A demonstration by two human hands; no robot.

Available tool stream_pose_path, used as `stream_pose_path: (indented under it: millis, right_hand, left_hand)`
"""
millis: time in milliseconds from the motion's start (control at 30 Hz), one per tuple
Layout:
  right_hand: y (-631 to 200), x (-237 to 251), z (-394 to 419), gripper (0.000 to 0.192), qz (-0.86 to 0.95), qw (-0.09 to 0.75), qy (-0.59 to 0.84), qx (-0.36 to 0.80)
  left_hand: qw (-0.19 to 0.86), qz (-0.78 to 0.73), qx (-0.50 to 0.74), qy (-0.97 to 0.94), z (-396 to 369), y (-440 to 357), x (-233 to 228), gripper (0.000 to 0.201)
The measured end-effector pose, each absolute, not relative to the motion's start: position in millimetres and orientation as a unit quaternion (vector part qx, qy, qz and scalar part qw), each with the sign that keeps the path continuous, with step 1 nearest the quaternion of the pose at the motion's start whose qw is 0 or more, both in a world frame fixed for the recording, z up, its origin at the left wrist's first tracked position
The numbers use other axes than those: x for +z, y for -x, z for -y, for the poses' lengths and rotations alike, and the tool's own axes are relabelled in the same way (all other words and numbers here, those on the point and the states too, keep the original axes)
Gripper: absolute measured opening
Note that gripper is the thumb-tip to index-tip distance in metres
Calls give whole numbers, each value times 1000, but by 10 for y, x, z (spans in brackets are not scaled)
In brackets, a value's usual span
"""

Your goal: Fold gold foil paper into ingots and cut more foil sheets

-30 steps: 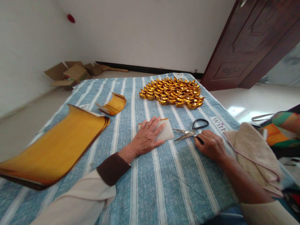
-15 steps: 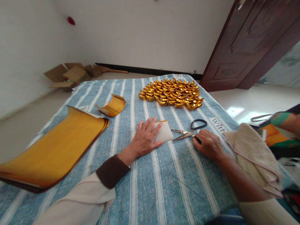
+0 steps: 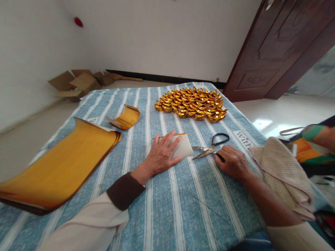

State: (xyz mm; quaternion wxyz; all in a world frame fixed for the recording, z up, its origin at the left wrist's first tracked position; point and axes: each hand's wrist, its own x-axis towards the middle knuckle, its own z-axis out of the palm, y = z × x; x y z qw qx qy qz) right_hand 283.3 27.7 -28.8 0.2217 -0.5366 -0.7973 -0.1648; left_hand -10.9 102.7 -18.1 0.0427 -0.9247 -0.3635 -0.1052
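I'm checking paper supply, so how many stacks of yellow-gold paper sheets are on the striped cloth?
2: a large curled stack of yellow-gold sheets at left, a small curled stack farther back.

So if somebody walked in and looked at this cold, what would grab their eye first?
Probably the cluster of folded gold paper ingots gleaming at the far end of the blue striped cloth. Next, the big curled stack of yellow sheets at the near left. In the middle, the left hand lies flat on a small white-backed sheet, and the right hand rests at the handle of the scissors.
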Motion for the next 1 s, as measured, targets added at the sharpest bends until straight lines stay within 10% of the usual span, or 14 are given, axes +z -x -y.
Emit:
stream_pose_path:
  millis: [1000]
  right_hand:
    - [-2689, -248, -333, 26, 846, 218, 470, -125]
  left_hand:
    - [4, 365, -14, 931, -1096, 75, -198, 59]
